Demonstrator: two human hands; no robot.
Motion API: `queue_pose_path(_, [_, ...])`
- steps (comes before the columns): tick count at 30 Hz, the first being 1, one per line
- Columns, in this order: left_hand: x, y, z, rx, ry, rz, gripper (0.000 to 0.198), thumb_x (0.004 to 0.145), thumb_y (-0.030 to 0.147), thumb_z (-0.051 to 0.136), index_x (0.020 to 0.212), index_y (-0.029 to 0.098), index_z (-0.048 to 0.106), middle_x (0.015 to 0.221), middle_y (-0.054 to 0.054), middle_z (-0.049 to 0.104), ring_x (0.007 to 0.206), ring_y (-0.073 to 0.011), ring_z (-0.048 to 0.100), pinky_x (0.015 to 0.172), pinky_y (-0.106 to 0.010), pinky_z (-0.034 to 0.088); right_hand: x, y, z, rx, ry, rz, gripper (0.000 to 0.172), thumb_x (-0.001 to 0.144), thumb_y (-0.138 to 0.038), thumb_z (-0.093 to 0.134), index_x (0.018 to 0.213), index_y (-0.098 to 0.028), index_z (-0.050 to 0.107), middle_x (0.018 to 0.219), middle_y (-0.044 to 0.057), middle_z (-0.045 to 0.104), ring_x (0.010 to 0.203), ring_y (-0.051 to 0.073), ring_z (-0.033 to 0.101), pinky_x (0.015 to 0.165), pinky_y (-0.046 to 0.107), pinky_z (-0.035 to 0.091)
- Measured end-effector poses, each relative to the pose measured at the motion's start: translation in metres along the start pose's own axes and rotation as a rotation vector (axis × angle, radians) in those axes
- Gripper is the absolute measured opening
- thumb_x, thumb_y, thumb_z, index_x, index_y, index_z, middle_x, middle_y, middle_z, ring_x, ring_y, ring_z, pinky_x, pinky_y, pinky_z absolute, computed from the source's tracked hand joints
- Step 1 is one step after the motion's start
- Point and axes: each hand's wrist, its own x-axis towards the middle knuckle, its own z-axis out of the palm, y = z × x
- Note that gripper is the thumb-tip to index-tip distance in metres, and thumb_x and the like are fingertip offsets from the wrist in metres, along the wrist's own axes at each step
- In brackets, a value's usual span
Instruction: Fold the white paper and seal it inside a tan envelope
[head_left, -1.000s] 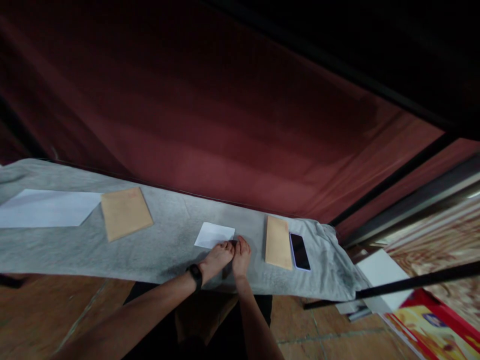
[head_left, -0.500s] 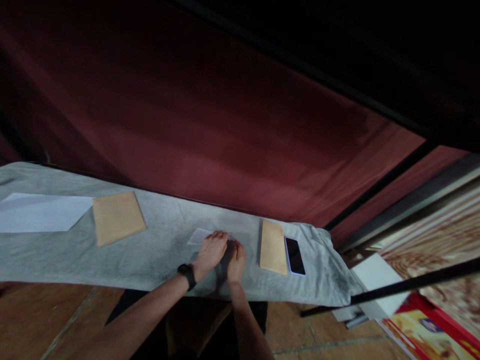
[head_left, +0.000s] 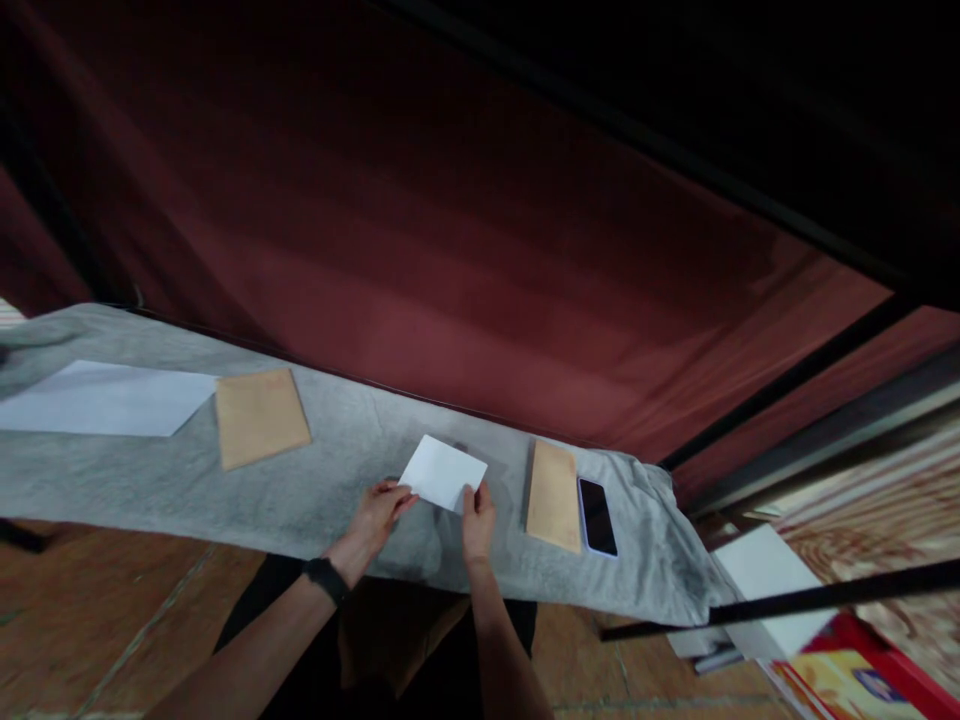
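A small white folded sheet of paper [head_left: 444, 472] is held between my two hands, tilted a little above the grey cloth. My left hand [head_left: 381, 512], with a black band on its wrist, pinches the paper's near left corner. At the near right corner, my right hand [head_left: 478, 515] grips it between thumb and fingers. To the right lies a brown envelope [head_left: 553, 497], and beside it a phone [head_left: 598, 517] with a dark screen. Farther left, another brown envelope [head_left: 261, 418] touches a stack of white paper [head_left: 112, 400].
The grey cloth [head_left: 337, 420] covers a long narrow surface backed by a dark red curtain [head_left: 420, 300]. Black metal bars [head_left: 795, 375] frame the right side. A white box [head_left: 765, 565] and a red and yellow package [head_left: 862, 670] stand at the lower right.
Both hands were pressed down over the paper on the cloth. Now they are apart and hold it up by its near corners, with most of it in sight. The view has shifted slightly.
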Motion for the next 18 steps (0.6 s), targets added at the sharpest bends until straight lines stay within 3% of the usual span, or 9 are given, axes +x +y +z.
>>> queue_pose_path(4, [0.001, -0.013, -0.008, 0.088, 0.008, -0.006, 0.012, 0.07, 0.023, 0.065, 0.068, 0.021, 0.054, 0.059, 0.001, 0.064, 0.058, -0.0159, 0.066, 0.06, -0.03, 0.058, 0.0, -0.001, 0.0, 0.137, -0.05, 0.126, 0.048, 0.096, -0.036, 0.043, 0.135, -0.012, 0.056, 0.097, 0.011, 0.076, 0.086, 0.024, 0.071, 0.078, 0.034, 0.054])
queue_pose_path(9, [0.008, -0.021, -0.019, 0.247, 0.062, 0.079, 0.008, 0.072, 0.023, 0.063, 0.074, 0.021, 0.055, 0.052, 0.006, 0.055, 0.047, -0.0137, 0.056, 0.049, -0.024, 0.046, -0.001, -0.004, 0.001, 0.048, -0.041, 0.101, 0.049, 0.093, -0.031, 0.046, 0.136, -0.01, 0.055, 0.091, 0.01, 0.075, 0.083, 0.026, 0.07, 0.08, 0.036, 0.052])
queue_pose_path(12, [0.006, -0.022, -0.025, 0.357, 0.125, 0.157, 0.01, 0.073, 0.02, 0.061, 0.084, 0.021, 0.06, 0.067, 0.002, 0.064, 0.065, -0.0177, 0.065, 0.064, -0.029, 0.053, -0.003, -0.004, 0.003, -0.013, 0.0, 0.079, 0.046, 0.093, -0.028, 0.045, 0.135, -0.012, 0.057, 0.09, 0.01, 0.074, 0.083, 0.026, 0.07, 0.082, 0.037, 0.051])
queue_pose_path(14, [0.002, -0.021, -0.023, 0.527, 0.117, 0.303, 0.017, 0.08, 0.02, 0.057, 0.095, 0.021, 0.063, 0.087, -0.004, 0.071, 0.085, -0.0212, 0.069, 0.08, -0.035, 0.055, -0.004, -0.003, 0.004, -0.037, 0.008, 0.07, 0.045, 0.093, -0.027, 0.045, 0.134, -0.013, 0.058, 0.089, 0.009, 0.074, 0.083, 0.027, 0.069, 0.085, 0.039, 0.049])
queue_pose_path(18, [-0.003, -0.024, -0.002, 0.937, -0.111, 0.671, 0.036, 0.094, 0.023, 0.043, 0.124, 0.017, 0.061, 0.131, -0.013, 0.066, 0.124, -0.0245, 0.06, 0.107, -0.041, 0.046, -0.005, -0.001, 0.004, -0.073, -0.02, 0.061, 0.046, 0.093, -0.027, 0.045, 0.134, -0.013, 0.057, 0.094, 0.01, 0.074, 0.089, 0.027, 0.068, 0.093, 0.042, 0.045])
